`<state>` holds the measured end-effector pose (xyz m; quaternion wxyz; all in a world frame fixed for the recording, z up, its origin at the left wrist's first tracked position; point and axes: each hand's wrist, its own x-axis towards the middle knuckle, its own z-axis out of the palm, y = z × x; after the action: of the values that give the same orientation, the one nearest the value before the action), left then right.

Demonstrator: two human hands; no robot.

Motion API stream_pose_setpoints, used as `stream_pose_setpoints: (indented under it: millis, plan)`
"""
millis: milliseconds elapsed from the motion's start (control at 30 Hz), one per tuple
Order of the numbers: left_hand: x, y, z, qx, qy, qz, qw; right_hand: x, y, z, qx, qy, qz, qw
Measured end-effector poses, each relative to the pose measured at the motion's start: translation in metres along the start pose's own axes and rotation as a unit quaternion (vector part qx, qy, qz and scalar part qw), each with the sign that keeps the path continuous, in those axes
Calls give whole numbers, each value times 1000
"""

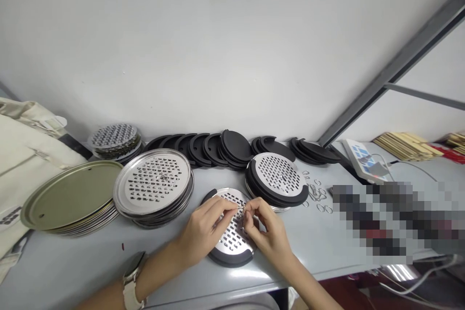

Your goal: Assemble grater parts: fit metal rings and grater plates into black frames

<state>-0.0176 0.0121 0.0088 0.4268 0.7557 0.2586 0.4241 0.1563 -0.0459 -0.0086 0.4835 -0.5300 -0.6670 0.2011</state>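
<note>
My left hand [211, 225] and my right hand [267, 227] meet above a round metal grater [232, 240] with a black rim piece, which lies flat near the table's front. Thumb and forefinger of each hand are pinched together on a small shiny metal ring [240, 207]; its exact shape is partly hidden by the fingertips. Just beyond my right hand stands a stack of black-rimmed graters [278, 174]. Several loose metal rings [321, 208] and small metal pieces lie to its right.
Left of my hands are a stack of metal grater plates [156, 160] and a stack of olive round trays [72, 193]. Black round pieces [236, 145] line the wall. A cream bag [32, 150] is far left. At right stand a white device [363, 160] and wooden pieces [407, 145].
</note>
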Motion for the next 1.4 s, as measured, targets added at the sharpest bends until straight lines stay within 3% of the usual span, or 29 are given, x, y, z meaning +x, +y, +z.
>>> stream_pose_setpoints:
  millis: [67, 233, 500, 567, 700, 967, 1167, 1400]
  plan:
    - [-1, -2, 1, 24, 1, 36, 999, 0, 0, 0, -14, 3, -9, 1000]
    - [-3, -7, 4, 138, 12, 204, 969, 0, 2, 2, -40, 6, -20, 999]
    - [-3, -6, 4, 274, -13, 296, 915, -1, 3, 5, -67, 16, -28, 997]
    - [-3, -5, 6, 247, 2, 264, 932, 0, 3, 6, -73, 21, -34, 997]
    - [-2, -2, 9, 162, 55, 127, 977, 0, 2, 7, -71, 21, -51, 996]
    - [8, 5, 2, 9, 36, -62, 997, -1, 2, 10, -60, 15, -51, 997]
    - [10, 7, 0, -94, 36, -108, 989, 0, -1, 7, -58, 33, -57, 996]
    - [5, 7, 3, 34, 9, -63, 997, 0, -3, 6, -26, 13, -27, 999]
